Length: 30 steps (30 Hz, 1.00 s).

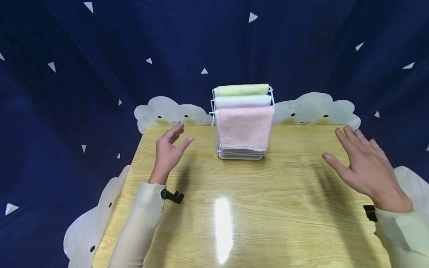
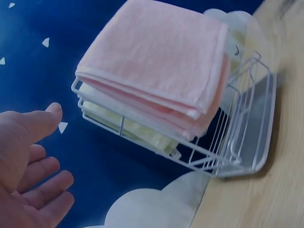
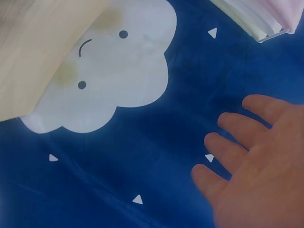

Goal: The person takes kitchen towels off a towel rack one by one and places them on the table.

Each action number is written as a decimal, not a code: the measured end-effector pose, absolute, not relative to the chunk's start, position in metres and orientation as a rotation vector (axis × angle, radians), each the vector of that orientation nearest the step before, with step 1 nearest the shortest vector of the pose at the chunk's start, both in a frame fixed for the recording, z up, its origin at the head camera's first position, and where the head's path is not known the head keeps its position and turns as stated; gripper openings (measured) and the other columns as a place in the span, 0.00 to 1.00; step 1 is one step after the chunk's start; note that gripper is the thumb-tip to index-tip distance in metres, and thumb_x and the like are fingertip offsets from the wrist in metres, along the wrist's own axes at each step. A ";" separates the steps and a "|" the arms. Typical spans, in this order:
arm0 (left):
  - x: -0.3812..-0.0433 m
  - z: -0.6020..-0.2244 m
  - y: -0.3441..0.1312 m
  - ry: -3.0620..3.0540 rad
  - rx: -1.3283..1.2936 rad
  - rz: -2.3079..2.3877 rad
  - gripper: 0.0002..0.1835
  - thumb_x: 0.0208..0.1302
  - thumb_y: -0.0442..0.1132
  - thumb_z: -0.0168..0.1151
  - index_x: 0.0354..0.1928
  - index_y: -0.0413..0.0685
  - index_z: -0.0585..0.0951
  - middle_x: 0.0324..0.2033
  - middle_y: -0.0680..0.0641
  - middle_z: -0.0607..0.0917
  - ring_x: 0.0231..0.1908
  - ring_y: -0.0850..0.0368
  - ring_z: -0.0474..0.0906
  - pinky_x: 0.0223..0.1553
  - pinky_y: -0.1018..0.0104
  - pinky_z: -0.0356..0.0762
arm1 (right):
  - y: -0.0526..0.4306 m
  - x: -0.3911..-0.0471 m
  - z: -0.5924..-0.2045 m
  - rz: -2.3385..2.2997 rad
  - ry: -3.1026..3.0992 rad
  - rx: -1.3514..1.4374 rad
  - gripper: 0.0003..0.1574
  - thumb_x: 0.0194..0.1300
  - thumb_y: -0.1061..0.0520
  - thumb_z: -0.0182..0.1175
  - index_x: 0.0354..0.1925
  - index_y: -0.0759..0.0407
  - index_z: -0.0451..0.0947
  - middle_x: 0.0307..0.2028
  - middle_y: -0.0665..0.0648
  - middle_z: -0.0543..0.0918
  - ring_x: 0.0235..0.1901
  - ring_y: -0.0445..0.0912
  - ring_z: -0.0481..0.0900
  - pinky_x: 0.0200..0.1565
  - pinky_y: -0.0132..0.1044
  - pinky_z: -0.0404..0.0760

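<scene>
A white wire rack (image 1: 242,153) stands at the far middle of the wooden table. Over its bars hang a pink towel (image 1: 246,128) in front, a white towel (image 1: 242,101) behind it and a pale green towel (image 1: 242,89) at the back. Left of the rack, my left hand (image 1: 169,150) hovers above the table, thumb apart from the fingers, touching nothing. Farther off on the right side, my right hand (image 1: 365,167) is raised with its fingers spread and holds nothing. The left wrist view shows the folded pink towel (image 2: 156,57) closest to the left hand.
The wooden table (image 1: 285,223) carries a bright reflection near its middle. White cloud-shaped boards with faces line its back edge, one (image 1: 311,109) to the right of the rack. Behind hangs a dark blue curtain (image 1: 187,44) with small white triangles.
</scene>
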<state>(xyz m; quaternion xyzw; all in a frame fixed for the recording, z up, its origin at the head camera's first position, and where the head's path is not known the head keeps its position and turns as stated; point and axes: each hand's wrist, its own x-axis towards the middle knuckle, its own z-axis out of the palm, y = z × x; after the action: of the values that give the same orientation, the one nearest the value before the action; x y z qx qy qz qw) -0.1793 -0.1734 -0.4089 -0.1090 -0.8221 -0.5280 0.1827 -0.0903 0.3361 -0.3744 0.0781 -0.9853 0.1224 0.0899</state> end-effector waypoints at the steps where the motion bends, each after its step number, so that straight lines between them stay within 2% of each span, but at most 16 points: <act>1: -0.181 -0.409 -0.171 -2.292 -0.301 -1.531 0.27 0.61 0.39 0.75 0.61 0.41 0.80 0.56 0.43 0.83 0.56 0.51 0.80 0.61 0.61 0.75 | 0.335 -0.091 -0.374 0.374 -2.927 0.238 0.51 0.74 0.36 0.52 0.79 0.59 0.47 0.78 0.65 0.45 0.77 0.56 0.36 0.73 0.61 0.32; 7: -0.190 -0.409 -0.155 -2.154 -0.303 -1.659 0.24 0.56 0.34 0.77 0.56 0.38 0.83 0.51 0.40 0.85 0.52 0.48 0.81 0.58 0.60 0.77 | 0.331 -0.092 -0.377 0.401 -2.930 0.250 0.51 0.74 0.36 0.52 0.80 0.59 0.46 0.78 0.63 0.44 0.77 0.54 0.35 0.73 0.61 0.32; 14: -0.201 -0.408 -0.136 -2.057 -0.335 -1.764 0.24 0.54 0.24 0.75 0.54 0.32 0.82 0.51 0.34 0.84 0.53 0.41 0.81 0.59 0.51 0.77 | 0.328 -0.091 -0.377 0.429 -2.910 0.283 0.50 0.74 0.37 0.52 0.80 0.58 0.46 0.78 0.63 0.47 0.77 0.54 0.36 0.73 0.60 0.32; 21: -0.211 -0.404 -0.117 -2.006 -0.351 -1.803 0.21 0.54 0.20 0.72 0.52 0.26 0.81 0.49 0.30 0.84 0.52 0.37 0.80 0.58 0.44 0.76 | 0.324 -0.091 -0.375 0.470 -2.885 0.332 0.49 0.73 0.39 0.54 0.80 0.56 0.47 0.78 0.62 0.49 0.77 0.54 0.38 0.74 0.59 0.36; 26: -0.224 -0.410 -0.110 -1.929 -0.385 -1.841 0.21 0.54 0.21 0.73 0.51 0.26 0.81 0.47 0.28 0.84 0.49 0.36 0.81 0.56 0.45 0.78 | 0.317 -0.092 -0.374 0.507 -2.834 0.374 0.48 0.72 0.40 0.57 0.79 0.57 0.51 0.77 0.62 0.52 0.76 0.57 0.46 0.75 0.56 0.42; 30: -0.233 -0.415 -0.104 -1.876 -0.402 -1.880 0.20 0.54 0.22 0.74 0.51 0.28 0.82 0.45 0.30 0.85 0.48 0.37 0.82 0.55 0.46 0.80 | 0.309 -0.095 -0.373 0.537 -2.804 0.379 0.48 0.72 0.41 0.58 0.78 0.57 0.53 0.77 0.61 0.54 0.74 0.61 0.52 0.74 0.56 0.46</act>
<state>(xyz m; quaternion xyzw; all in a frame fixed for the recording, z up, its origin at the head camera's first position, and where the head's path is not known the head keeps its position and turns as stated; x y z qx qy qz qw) -0.2325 -0.1044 -0.4154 -0.1457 -0.6803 -0.6820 0.2258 -0.0949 0.3093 -0.3733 0.1306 -0.9653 0.1849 0.1302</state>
